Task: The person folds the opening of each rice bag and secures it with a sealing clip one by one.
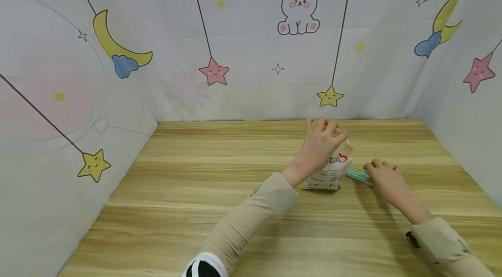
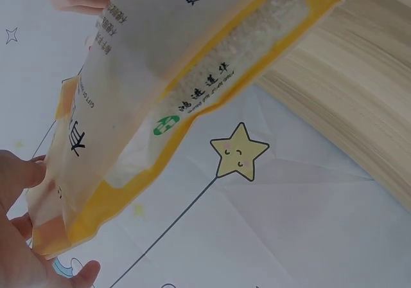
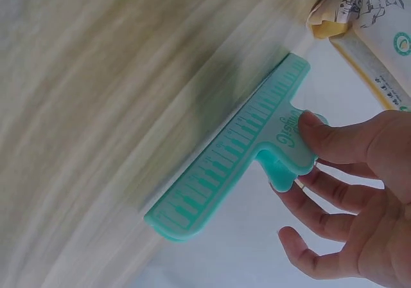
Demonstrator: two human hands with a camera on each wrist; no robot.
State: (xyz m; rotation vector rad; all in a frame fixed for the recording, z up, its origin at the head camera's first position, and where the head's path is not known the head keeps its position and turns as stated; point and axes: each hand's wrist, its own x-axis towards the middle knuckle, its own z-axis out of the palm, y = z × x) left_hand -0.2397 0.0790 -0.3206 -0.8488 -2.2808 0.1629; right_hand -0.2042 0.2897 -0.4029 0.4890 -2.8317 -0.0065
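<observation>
A white and yellow bag of rice [image 1: 328, 171] stands upright on the table, right of the middle. In the left wrist view, grains show through the clear side of the rice bag [image 2: 237, 37]. My left hand [image 1: 322, 144] holds the bag by its top, thumb and fingers at the upper edge [image 2: 22, 217]. To the right of the bag, my right hand [image 1: 388, 181] pinches a turquoise bag clip [image 1: 358, 177] by its handle. Piano-key markings run along the clip [image 3: 225, 153] in the right wrist view, with the thumb pressed on the handle.
The wooden table [image 1: 196, 190] reaches to a white cloth backdrop [image 1: 251, 42] with cartoon stars, moons and a rabbit. Cloth also hangs at the left and right sides. A small black object [image 1: 413, 239] shows by the right sleeve.
</observation>
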